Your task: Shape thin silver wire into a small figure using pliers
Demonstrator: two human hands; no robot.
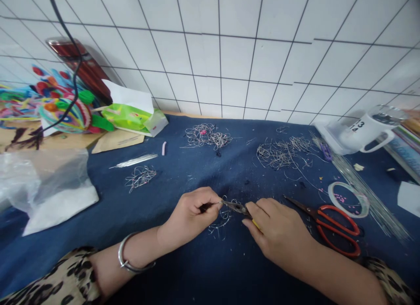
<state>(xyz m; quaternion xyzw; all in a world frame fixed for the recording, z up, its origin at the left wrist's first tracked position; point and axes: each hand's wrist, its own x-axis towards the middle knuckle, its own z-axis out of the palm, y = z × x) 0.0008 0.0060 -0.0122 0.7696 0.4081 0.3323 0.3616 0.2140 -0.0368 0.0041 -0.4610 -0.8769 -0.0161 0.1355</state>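
My left hand (193, 213) is closed in a pinch on a thin piece of wire, most of which its fingers hide. In my right hand (278, 226) is a pair of pliers (236, 206) with a yellow handle, gripped in the palm. The narrow tips of the pliers meet the wire right at my left fingertips. Beneath and between the hands lies a loose little heap of bent wire (220, 226) on the dark blue cloth (183, 265). Whether the jaws are fully closed is too small to tell.
Tangled wire piles (277, 154) lie farther back. Red-handled scissors (337, 228), a clear ring-shaped dish (348, 200) with pink beads and a bundle of straight wires (367, 191) are at the right. A white mug (374, 132) stands behind them. A plastic bag (49, 182) lies left.
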